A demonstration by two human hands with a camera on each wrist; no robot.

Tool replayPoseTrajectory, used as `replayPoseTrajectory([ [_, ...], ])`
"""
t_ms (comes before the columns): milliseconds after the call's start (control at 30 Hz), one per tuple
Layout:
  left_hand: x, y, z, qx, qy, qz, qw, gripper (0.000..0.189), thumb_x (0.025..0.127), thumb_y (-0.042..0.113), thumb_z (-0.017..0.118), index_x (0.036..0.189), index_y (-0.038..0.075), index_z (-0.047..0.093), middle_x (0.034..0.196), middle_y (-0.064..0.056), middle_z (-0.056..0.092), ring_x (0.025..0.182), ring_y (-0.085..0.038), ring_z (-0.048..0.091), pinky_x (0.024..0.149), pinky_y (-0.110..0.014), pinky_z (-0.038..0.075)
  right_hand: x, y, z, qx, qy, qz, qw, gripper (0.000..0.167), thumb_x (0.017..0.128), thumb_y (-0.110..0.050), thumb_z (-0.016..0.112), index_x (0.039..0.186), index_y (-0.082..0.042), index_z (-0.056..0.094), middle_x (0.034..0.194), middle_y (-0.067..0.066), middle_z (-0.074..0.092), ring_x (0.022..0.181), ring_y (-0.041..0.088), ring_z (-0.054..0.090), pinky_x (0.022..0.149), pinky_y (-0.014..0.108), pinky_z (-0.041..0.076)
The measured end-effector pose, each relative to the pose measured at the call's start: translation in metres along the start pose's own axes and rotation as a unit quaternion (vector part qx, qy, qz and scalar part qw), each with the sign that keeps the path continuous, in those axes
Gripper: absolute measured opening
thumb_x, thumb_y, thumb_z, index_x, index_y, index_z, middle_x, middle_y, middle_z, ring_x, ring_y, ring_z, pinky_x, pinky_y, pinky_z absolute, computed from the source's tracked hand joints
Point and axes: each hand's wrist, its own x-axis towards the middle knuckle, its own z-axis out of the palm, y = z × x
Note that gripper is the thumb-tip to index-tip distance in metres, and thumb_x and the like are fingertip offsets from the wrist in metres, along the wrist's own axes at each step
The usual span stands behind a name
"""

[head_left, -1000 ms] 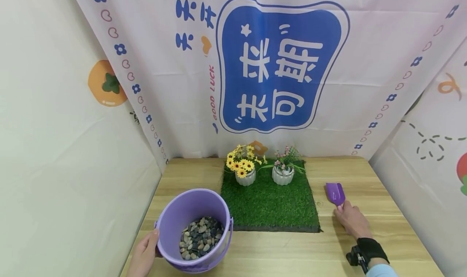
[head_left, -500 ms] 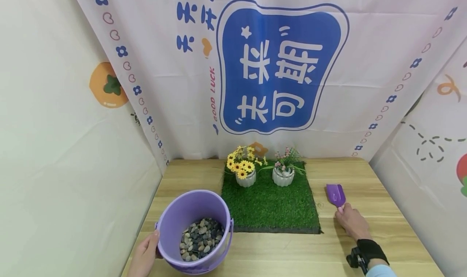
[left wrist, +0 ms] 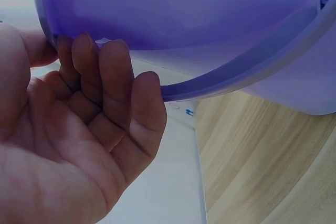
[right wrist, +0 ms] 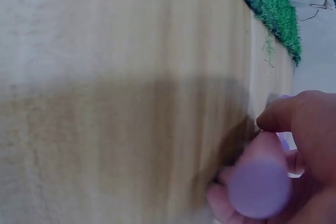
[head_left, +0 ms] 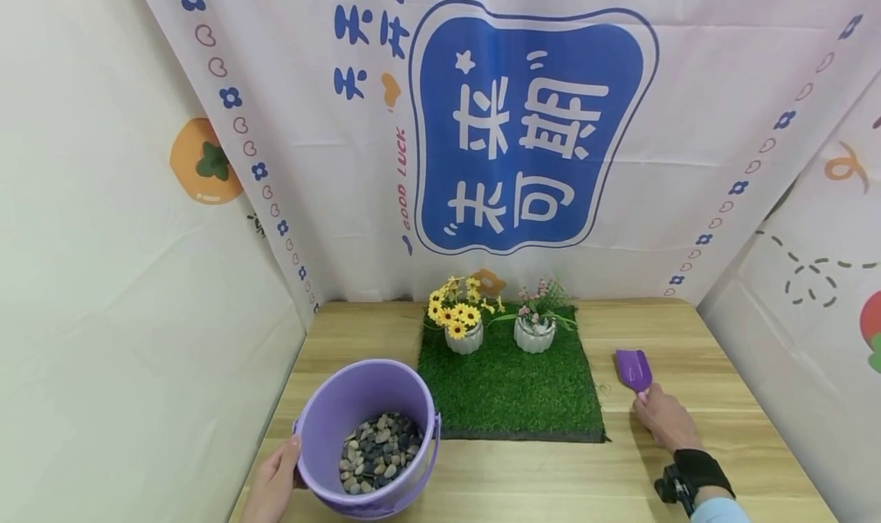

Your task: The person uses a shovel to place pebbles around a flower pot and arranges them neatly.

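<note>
At the front left of the table stands a purple bucket (head_left: 330, 423), tilted toward the camera, with grey and tan pebbles (head_left: 380, 453) inside. My left hand (head_left: 274, 477) grips its left side. In the left wrist view, the curled fingers (left wrist: 116, 66) lie at the rim and hold the bucket's handle (left wrist: 231, 80). Over on the right, my right hand (head_left: 666, 420) holds a small purple shovel (head_left: 634, 370) by its pink handle, blade pointing away from me. The right wrist view shows the round handle end (right wrist: 260, 187) between thumb and fingers; the blade is mostly hidden there.
A square of artificial grass (head_left: 512, 401) lies mid-table. On its back part stand a white pot of yellow flowers (head_left: 464, 341) and a white pot of pink flowers (head_left: 534, 336). A printed cloth (head_left: 344, 202) hangs behind the wooden table (head_left: 523, 477).
</note>
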Motion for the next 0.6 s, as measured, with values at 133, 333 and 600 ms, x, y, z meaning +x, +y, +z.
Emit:
replayPoseTrajectory([
  [133, 0.0011, -0.0006, -0.0003, -0.005, -0.006, 0.002, 1.0, 0.052, 0.108, 0.035, 0.034, 0.121, -0.01, 0.057, 0.085, -0.013, 0.072, 0.066, -0.012, 0.067, 0.065, -0.027, 0.054, 0.0014, -0.0022, -0.0047, -0.011, 0.002, -0.001, 0.9999, 0.049, 0.097, -0.026, 0.038, 0.118, 0.019, 0.04, 0.078, 0.016, 0.051, 0.066, 0.025, 0.049, 0.057, 0.035, 0.037],
  [333, 0.0027, -0.0021, -0.001, -0.007, -0.012, 0.01, 0.9999, 0.052, 0.108, 0.033, 0.033, 0.12, -0.012, 0.057, 0.081, -0.006, 0.073, 0.067, -0.013, 0.068, 0.066, -0.027, 0.054, 0.0011, -0.0026, -0.0062, -0.008, -0.013, 0.015, 0.9998, 0.054, 0.097, -0.026, 0.039, 0.123, 0.021, 0.036, 0.084, 0.02, 0.052, 0.071, 0.027, 0.05, 0.061, 0.037, 0.04],
  [600, 0.0028, -0.0017, -0.0013, -0.005, -0.014, 0.008, 0.9999, 0.053, 0.108, 0.033, 0.033, 0.125, -0.012, 0.054, 0.082, -0.008, 0.073, 0.067, -0.012, 0.068, 0.066, -0.027, 0.054, -0.0007, -0.0009, -0.0092, 0.005, -0.013, 0.011, 0.9998, 0.043, 0.096, -0.025, 0.039, 0.111, 0.014, 0.044, 0.075, 0.012, 0.047, 0.065, 0.023, 0.048, 0.055, 0.033, 0.036],
])
